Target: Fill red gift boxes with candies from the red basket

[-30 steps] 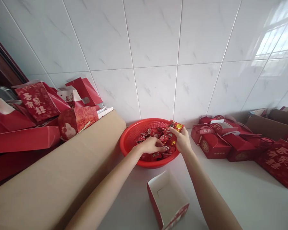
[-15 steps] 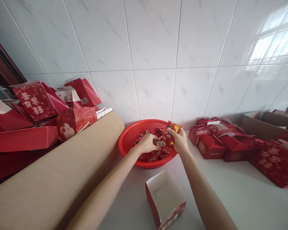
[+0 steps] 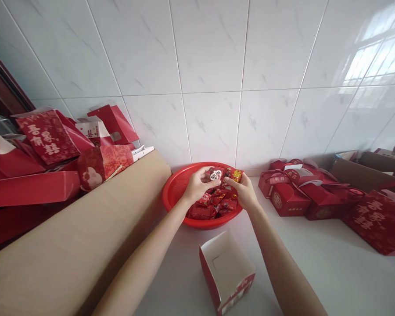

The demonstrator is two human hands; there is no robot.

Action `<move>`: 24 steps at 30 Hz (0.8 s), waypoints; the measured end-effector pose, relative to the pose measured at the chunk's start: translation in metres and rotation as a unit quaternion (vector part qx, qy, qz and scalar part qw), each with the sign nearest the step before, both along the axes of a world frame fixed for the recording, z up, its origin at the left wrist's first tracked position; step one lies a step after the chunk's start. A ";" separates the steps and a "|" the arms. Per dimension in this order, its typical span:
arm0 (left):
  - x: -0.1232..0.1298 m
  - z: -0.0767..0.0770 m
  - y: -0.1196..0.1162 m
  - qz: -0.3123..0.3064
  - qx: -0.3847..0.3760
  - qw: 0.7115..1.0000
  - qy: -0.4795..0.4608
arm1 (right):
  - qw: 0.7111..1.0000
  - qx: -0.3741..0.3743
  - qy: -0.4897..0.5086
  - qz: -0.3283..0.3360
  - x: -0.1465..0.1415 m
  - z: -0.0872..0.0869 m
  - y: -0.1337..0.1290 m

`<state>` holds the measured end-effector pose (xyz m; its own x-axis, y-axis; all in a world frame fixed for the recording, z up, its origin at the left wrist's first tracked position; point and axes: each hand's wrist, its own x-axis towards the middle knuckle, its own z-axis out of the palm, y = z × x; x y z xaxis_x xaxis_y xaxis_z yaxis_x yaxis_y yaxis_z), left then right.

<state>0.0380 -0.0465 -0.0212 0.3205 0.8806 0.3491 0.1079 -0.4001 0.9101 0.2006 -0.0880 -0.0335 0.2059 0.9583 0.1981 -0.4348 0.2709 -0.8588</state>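
Observation:
Both hands are raised over a red plastic basket [image 3: 173, 193] that holds many small red wrapped packets [image 3: 202, 211]. My left hand [image 3: 197, 185] pinches a red candy packet with a white printed patch [image 3: 215, 174] between thumb and fingers. Close beside it, my right hand [image 3: 245, 191] grips a red and gold candy packet [image 3: 236, 175]. Nearer to me on the white surface stands an open gift box [image 3: 227, 263], red outside and white inside, with nothing visible in it.
At the left, a large cardboard carton [image 3: 85, 232] is heaped with red gift boxes [image 3: 52, 136]. Several closed red boxes [image 3: 289, 199] cluster at the right, with another cardboard carton [image 3: 349, 169] behind. A tiled wall [image 3: 210, 127] rises behind the basket.
My left hand has lifted out of the heap with a packet and moved up towards the right hand. My right hand has shifted slightly left and down, still gripping its packet.

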 end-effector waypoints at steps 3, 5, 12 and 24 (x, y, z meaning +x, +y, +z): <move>0.001 -0.002 0.000 -0.015 0.005 0.999 0.043 | 1.000 0.005 -0.018 0.010 -0.001 0.001 -0.002; 0.001 -0.005 0.000 -0.011 0.015 0.997 0.075 | 0.999 0.004 -0.029 0.014 -0.001 0.001 -0.002; 0.000 -0.007 -0.001 -0.047 0.034 0.991 0.119 | 0.998 0.008 -0.054 0.017 0.001 -0.003 0.002; -0.045 0.005 0.057 0.127 -0.056 0.967 0.215 | 0.998 0.004 -0.057 -0.008 0.001 -0.008 0.005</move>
